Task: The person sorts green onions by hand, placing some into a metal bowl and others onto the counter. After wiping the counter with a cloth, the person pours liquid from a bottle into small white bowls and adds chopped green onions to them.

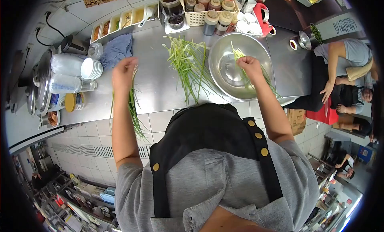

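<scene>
Over the steel bowl, my right hand is closed around a few green onions. Their pale ends stick out past my fingers, and the green leaves trail back along my forearm. My left hand is above the counter at the left, fingers curled together. Another bunch of long green leaves runs beside that forearm and hangs over the counter edge. Whether my left fingers grip any of it is hidden. Between my hands lies a loose pile of green onions, touching the bowl's left side.
Behind are a basket of sauce bottles and a row of topping trays. A blue cloth, stacked white cups and a yellow-lidded jar stand left. Other people are at the right.
</scene>
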A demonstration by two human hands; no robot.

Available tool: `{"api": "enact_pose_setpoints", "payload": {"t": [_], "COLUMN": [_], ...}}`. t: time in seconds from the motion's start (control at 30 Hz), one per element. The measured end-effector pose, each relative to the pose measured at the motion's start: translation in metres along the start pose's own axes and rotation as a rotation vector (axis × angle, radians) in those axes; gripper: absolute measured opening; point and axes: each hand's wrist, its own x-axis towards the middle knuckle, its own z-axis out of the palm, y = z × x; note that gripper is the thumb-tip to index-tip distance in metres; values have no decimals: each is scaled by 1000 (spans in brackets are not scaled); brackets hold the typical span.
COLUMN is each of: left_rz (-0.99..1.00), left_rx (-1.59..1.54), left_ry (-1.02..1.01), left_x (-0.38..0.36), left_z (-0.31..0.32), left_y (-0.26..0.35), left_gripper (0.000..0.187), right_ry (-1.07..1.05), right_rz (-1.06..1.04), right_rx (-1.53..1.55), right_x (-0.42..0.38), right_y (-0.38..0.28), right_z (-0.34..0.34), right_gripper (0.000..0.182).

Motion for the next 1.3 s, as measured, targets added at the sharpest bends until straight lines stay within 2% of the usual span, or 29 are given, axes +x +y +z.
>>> {"api": "enact_pose_setpoints", "payload": {"t": [0.07, 0.17, 0.33, 0.43, 0.47, 0.53, 0.6, 0.8, 0.9, 0.97, 1.03, 1.2, 1.27, 1.3], "left_rz": [27, -6, -57, -154, -144, -133, -50, 21, 41, 7, -28, -105, -81, -57], "left_rx": [-179, -302, -542, -651, -670, -690, -566, -298, -349, -395, -440, -550, -528, -505], "left_ry": [-110, -342, -408, -390, -381, -371, -341, -242, -141, -173, -205, -375, -358, -341], "left_x": [-3, -11, -19, -28, -30, -34, -37, -41, -40, -44, -48, -56, -58, -59], "left_z": [40, 85, 125, 123, 121, 117, 115, 104, 98, 94, 95, 106, 105, 104], "left_y": [44, 107, 124, 129, 130, 132, 134, 131, 136, 146, 147, 137, 140, 141], "left_gripper": [23, 20, 20, 16, 15, 16, 15, 18, 17, 17, 17, 15, 14, 13], "right_ry": [-88, -138, -130, 99, 99, -47, -73, -162, -248, -307, -410, -401, -400, -334], "right_rz": [-95, -182, -276, -420, -419, -335, -325, -294, -276, -260, -51, -103, -135, -196], "right_rx": [357, 394, 172, 50, 50, 64, 92, 200, 321, 411, 451, 468, 470, 370], "right_x": [-24, -53, -89, -100, -101, -102, -100, -98, -97, -100, -107, -108, -108, -109], "right_y": [-40, -79, -121, -136, -135, -132, -125, -113, -113, -118, -133, -128, -123, -121], "right_z": [15, 42, 68, 75, 75, 73, 74, 74, 74, 71, 63, 66, 67, 68], "right_gripper": [10, 12, 15, 19, 19, 19, 18, 16, 15, 15, 16, 16, 15, 15]}}
